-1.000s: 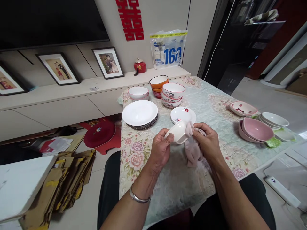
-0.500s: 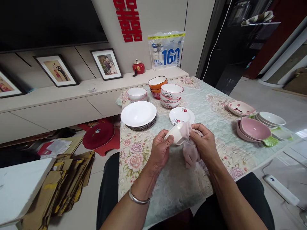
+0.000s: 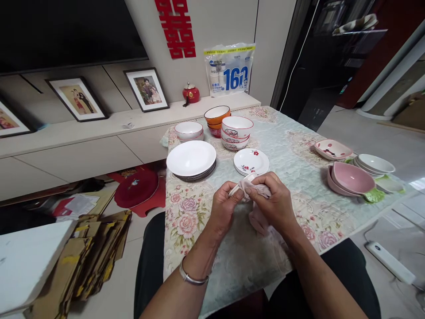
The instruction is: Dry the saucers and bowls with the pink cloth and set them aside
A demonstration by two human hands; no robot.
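Observation:
Above the near part of the table, my left hand point(image 3: 225, 200) is closed on the left edge of a small white dish point(image 3: 233, 189), which is tilted and mostly hidden by fingers and fabric. My right hand point(image 3: 274, 195) pinches a pale pink cloth point(image 3: 258, 217) against the dish's rim, and the cloth's loose end hangs below. Just beyond the hands lies a stack of small white plates with red flowers point(image 3: 251, 160). To their left is a stack of larger white plates point(image 3: 191, 158).
White bowls with red rims point(image 3: 237, 126), orange bowls point(image 3: 217, 114) and another white bowl stack point(image 3: 189, 130) stand at the back. Pink bowls point(image 3: 353, 178), a spotted dish point(image 3: 333, 149) and small white bowls point(image 3: 376, 164) sit at the right. Flattened cardboard point(image 3: 66, 261) lies on the floor.
The dish has turned from showing its wide side to nearly edge-on. My right hand has moved slightly left with the cloth, which now wraps over the rim nearer my left thumb.

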